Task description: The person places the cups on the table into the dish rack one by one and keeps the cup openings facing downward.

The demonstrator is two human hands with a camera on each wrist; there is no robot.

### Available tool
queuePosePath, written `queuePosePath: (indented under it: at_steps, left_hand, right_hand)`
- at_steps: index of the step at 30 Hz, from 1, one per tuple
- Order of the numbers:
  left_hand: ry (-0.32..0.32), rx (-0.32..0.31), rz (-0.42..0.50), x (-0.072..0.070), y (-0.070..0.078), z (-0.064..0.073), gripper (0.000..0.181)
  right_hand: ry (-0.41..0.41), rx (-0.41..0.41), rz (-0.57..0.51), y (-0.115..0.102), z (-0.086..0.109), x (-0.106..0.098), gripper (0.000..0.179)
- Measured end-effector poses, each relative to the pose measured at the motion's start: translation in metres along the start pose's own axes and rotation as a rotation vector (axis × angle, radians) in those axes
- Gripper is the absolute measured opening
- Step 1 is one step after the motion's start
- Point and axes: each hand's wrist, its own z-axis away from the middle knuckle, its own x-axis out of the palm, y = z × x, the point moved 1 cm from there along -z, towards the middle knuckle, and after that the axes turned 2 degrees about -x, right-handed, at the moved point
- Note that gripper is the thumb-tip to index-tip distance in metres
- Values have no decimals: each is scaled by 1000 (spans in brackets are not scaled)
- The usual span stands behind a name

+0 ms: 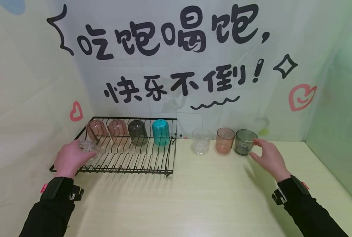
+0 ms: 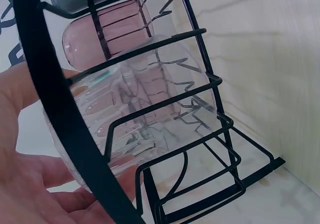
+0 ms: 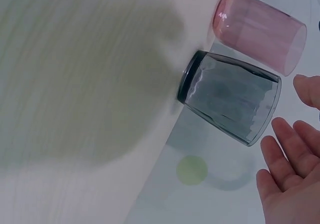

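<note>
My left hand (image 1: 72, 158) grips a clear ribbed glass (image 1: 88, 148) at the front left of the black wire rack (image 1: 152, 170). In the left wrist view, the fingers curl round the ribbed part of this clear glass (image 2: 150, 104), partly hidden by the rack's bars. At the right, my right hand (image 1: 269, 158) is beside a grey see-through glass (image 1: 244, 143) that stands upright on the table. The right wrist view shows the fingers spread near the rim of the grey glass (image 3: 232, 96), with a gap between them and it.
Two pink glasses (image 1: 96, 131), a dark grey glass (image 1: 138, 133) and a blue glass (image 1: 161, 132) stand upside down along the rack's back. A clear glass (image 1: 201, 141) and an orange-pink glass (image 1: 224, 141) stand upright left of the grey one. A printed cloth (image 1: 170, 72) hangs behind.
</note>
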Motion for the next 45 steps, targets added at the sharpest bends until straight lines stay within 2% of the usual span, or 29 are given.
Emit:
queuePosePath:
  at_steps: [8, 17, 29, 34, 41, 45]
  left_hand:
    - [22, -17, -26, -1, 0, -3, 79]
    - [-3, -67, -40, -1, -2, -6, 85]
    - [17, -88, -44, 3, -2, -8, 68]
    - [-2, -98, -43, 4, -2, -8, 72]
    - [-16, -88, -35, 3, -3, -9, 80]
    - [-18, -95, -24, 3, -4, -8, 78]
  right_hand:
    - [-6, -36, 75, 0, -6, 2, 53]
    - [-3, -73, 146, -1, -9, 7, 54]
    - [29, -128, 193, -1, -15, 10, 54]
    - [43, -137, 210, 0, -17, 11, 54]
    - [20, -122, 192, -1, -22, 13, 54]
    - [14, -134, 184, -3, -22, 15, 55]
